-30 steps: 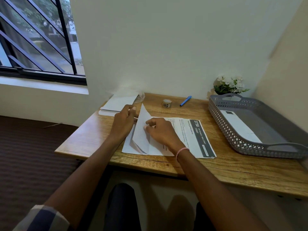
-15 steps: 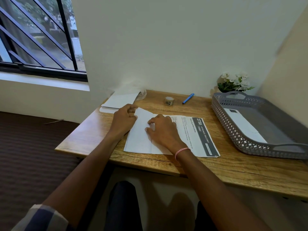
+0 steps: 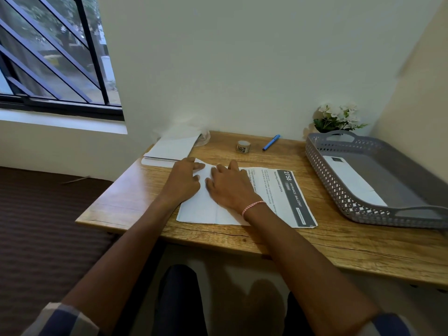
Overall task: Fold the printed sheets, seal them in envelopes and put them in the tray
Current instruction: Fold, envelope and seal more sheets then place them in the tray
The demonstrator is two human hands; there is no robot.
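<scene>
Just in front of the stack of envelopes (image 3: 173, 149), the left hand (image 3: 184, 183) rests with bent fingers on the far corner of the folded flap (image 3: 201, 207); whether it pinches or only presses cannot be told. Beside it, the right hand (image 3: 230, 187) lies flat on the flap, fingers spread. The printed sheet (image 3: 274, 190) lies lengthwise left to right on the table (image 3: 315, 238), and its unfolded end points toward the tray (image 3: 339, 197), so the right hand is likely nearer for the next fold.

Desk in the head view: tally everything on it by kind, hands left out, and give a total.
Printed sheet: 1
Pile of white papers: 1
Tape roll: 1
Blue pen: 1
Grey tray: 1
Envelope in the tray: 1
Bunch of flowers: 1
Total: 7
</scene>
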